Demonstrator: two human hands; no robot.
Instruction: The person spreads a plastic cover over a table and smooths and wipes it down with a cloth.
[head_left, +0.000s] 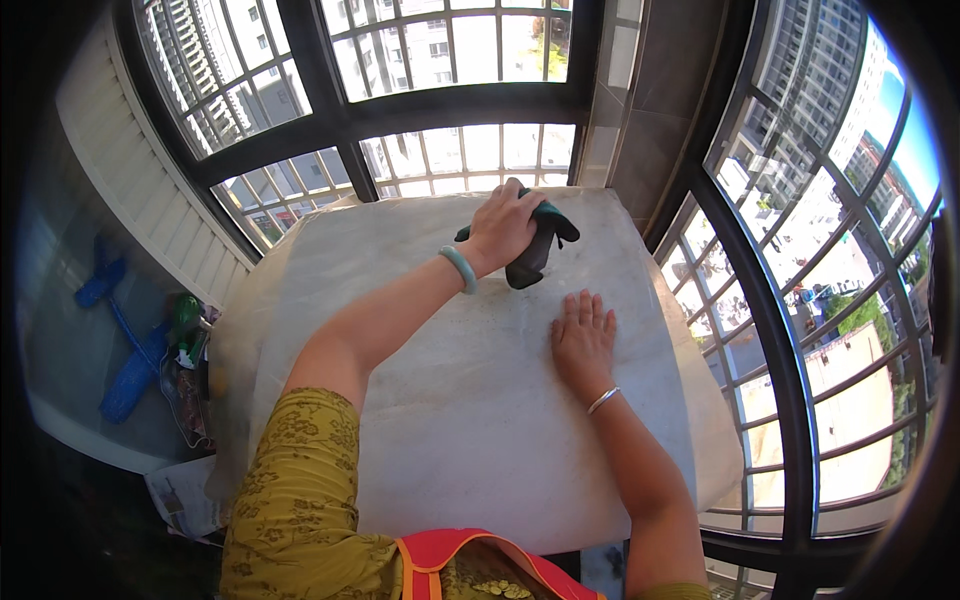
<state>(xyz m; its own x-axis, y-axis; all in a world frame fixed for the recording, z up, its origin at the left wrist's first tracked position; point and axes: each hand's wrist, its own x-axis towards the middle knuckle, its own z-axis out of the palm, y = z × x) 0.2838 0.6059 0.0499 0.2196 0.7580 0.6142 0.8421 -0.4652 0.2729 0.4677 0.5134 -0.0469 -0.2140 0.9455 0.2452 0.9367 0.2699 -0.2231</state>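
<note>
My left hand (504, 223), with a pale green bangle at the wrist, grips a dark green and black cloth (534, 251) near the far edge of a table. Part of the cloth hangs loosely from under the fingers, and the palm side of the grip is hidden. Flat on the plastic-like cover (465, 442) of the table rests my right hand (583, 337), fingers extended and a silver bangle on the wrist. It lies nearer to me than the cloth and holds nothing. Small dark specks and faint stains show on the cover.
Dark-framed windows (465, 101) with bars stand beyond the table and along its right side. At the left are a white slatted panel (150, 180), blue objects (135, 375) behind glass, a green bottle-like item (185, 319) and a white box (180, 495) low down.
</note>
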